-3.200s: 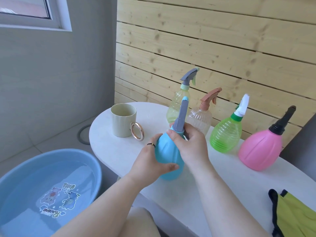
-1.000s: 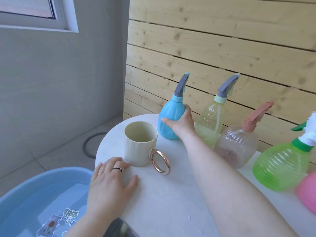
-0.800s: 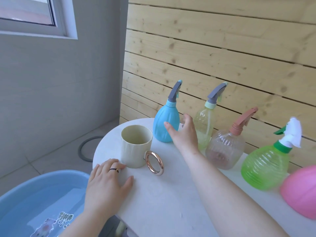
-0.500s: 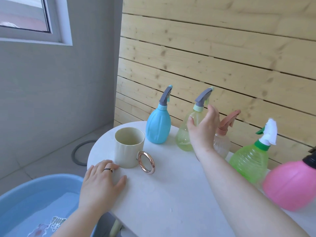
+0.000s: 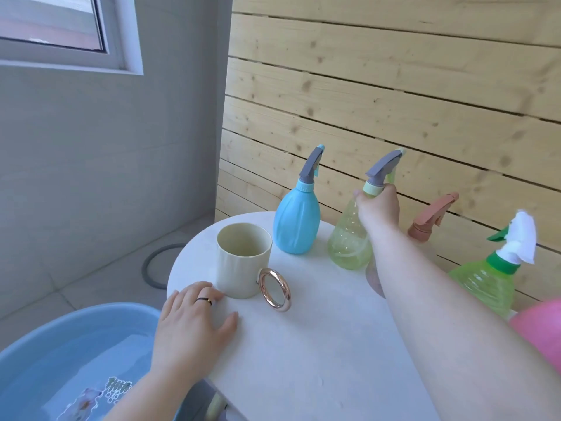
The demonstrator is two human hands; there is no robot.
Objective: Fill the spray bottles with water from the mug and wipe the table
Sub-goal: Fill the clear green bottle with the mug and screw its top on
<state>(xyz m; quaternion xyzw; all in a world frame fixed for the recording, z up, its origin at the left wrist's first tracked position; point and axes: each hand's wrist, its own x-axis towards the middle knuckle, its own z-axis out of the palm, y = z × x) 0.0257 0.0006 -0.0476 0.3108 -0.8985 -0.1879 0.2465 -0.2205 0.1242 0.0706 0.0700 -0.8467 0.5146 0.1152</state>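
On the white round-ended table top [image 5: 318,344], five spray bottles stand in a row along the pale wooden slatted wall [image 5: 379,95]. Counted from the left: one opaque blue ribbed bottle with a grey trigger head [image 5: 297,221]; one translucent yellow-green bottle with a grey trigger head [image 5: 349,241]; one clear bottle with a terracotta-pink trigger head [image 5: 431,220], its body largely hidden behind the forearm; one translucent green ribbed bottle with a white-and-green trigger head [image 5: 485,284]; and one opaque pink bottle [image 5: 540,329], only partly in frame at the right edge. All five stand upright with their spray heads on. One cream ribbed mug with a rose-gold ring handle [image 5: 243,259] stands near the left end of the table, in front of and apart from the blue bottle; its inside shows no water that can be made out. The right hand [image 5: 379,208] reaches across the table and is closed around the neck of the yellow-green bottle, just under its collar, fingers wrapped over the far side; the bottle's base rests on the table. The left hand [image 5: 194,326] lies flat on the table edge, palm down and fingers spread, holding nothing, with fingertips just beside the mug's base; one dark ring sits on a finger. One light blue plastic basin holding water [image 5: 60,360] sits below the table at lower left, with a printed figure on its bottom. One dark ring-shaped object [image 5: 150,265] lies on the grey tiled floor beyond the table. One window [image 5: 60,28] is set in the grey wall at upper left.
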